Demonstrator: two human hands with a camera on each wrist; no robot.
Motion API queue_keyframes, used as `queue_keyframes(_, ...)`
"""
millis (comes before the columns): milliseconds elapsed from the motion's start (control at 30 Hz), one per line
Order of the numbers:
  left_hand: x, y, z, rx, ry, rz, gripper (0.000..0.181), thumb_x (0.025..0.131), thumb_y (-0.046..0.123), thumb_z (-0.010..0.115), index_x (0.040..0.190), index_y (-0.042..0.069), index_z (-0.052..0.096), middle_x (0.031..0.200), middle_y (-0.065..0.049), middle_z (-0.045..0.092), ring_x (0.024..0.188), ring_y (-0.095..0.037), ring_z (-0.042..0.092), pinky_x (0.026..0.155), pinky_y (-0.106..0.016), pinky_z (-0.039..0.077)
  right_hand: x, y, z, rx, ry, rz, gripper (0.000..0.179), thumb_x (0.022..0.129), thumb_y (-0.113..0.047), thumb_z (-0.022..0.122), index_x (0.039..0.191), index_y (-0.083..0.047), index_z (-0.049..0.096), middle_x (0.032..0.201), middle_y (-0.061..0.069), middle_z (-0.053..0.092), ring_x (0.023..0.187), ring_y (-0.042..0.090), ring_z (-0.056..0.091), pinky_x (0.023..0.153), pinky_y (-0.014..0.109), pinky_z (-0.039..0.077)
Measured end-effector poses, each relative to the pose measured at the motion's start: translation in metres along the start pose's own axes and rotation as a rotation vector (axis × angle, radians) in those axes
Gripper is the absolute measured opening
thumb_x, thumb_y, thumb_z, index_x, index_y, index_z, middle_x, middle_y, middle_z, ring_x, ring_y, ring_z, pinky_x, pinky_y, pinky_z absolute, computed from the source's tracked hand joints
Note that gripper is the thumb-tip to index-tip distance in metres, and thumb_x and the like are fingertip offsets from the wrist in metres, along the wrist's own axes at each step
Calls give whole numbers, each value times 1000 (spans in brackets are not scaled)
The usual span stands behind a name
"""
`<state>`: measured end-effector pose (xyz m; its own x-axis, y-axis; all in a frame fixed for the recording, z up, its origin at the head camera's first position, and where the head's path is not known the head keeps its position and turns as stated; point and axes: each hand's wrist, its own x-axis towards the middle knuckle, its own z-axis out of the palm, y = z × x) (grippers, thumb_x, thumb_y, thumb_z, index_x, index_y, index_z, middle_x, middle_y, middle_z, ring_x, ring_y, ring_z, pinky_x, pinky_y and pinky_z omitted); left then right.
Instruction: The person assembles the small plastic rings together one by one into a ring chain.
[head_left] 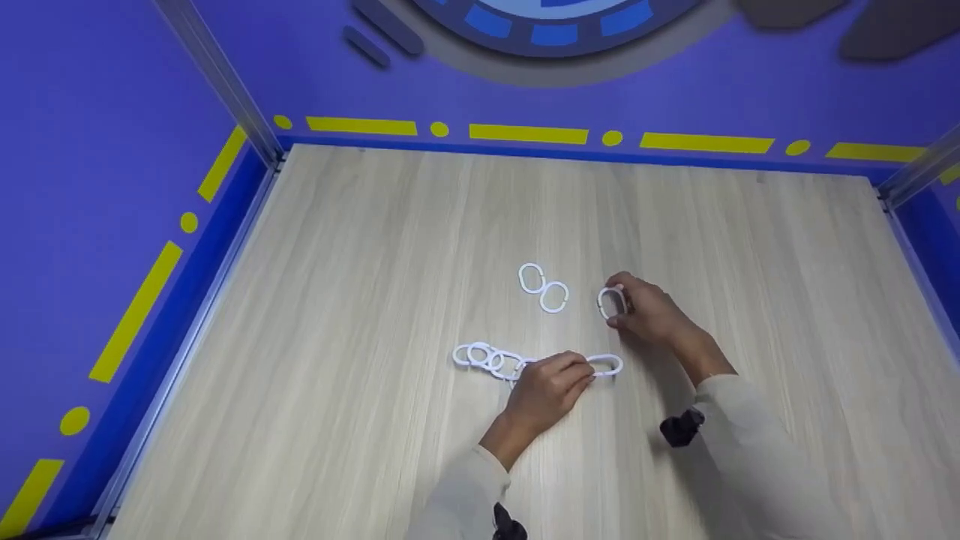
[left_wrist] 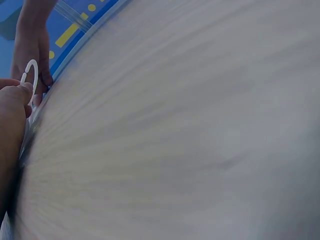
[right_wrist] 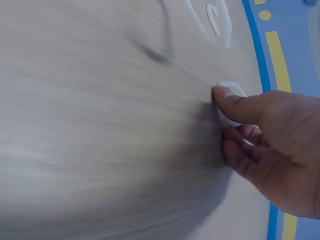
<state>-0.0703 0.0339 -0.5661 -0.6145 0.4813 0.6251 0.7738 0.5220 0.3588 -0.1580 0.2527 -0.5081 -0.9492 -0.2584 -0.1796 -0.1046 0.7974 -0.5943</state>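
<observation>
In the head view my left hand (head_left: 551,390) pinches a white plastic link (head_left: 609,365) that sticks out to the right of its fingers. Left of that hand trails a chain of several joined white links (head_left: 487,358), partly hidden under the knuckles. Higher and to the right, my right hand (head_left: 649,309) holds a single white oval link (head_left: 602,303) between thumb and fingers, close to the table. The right wrist view shows the thumb and fingertips of the right hand (right_wrist: 270,140) around this link (right_wrist: 231,87).
Two loose white links (head_left: 532,278) lie touching each other on the wood-patterned table (head_left: 375,247), beyond the left hand and left of the right hand. Blue panels with yellow marks (head_left: 529,134) enclose the table at the back and sides.
</observation>
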Motion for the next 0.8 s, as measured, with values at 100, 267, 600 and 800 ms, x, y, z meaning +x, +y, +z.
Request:
queue_keyframes(100,0,0,0,-1,-6,-3,5,93,17,74,95,14,78,96,2,74,87,-7,72,79,-18,57,-11,8,6,95,53,-14,51,87,0,76,133,-3,54,93,12,61,82,19,51,71,27,42)
queue_keyframes(267,0,-1,0,8,-1,10,5,93,17,73,94,14,77,95,3,74,87,-7,72,79,-17,57,-33,18,14,278,132,-11,33,95,2,65,127,5,62,93,16,67,77,5,56,68,16,47)
queue_keyframes(600,0,-1,-1,35,15,33,5,93,18,74,94,14,78,95,3,74,86,-7,72,78,-18,57,-68,20,14,320,185,73,11,95,-4,68,99,4,74,89,17,76,69,0,60,62,18,49)
queue_keyframes(800,0,1,-1,29,6,24,6,94,19,73,93,15,77,94,4,73,85,-7,72,77,-17,57,-81,16,17,275,261,82,8,90,-6,74,96,-3,79,90,12,77,69,0,56,62,17,47)
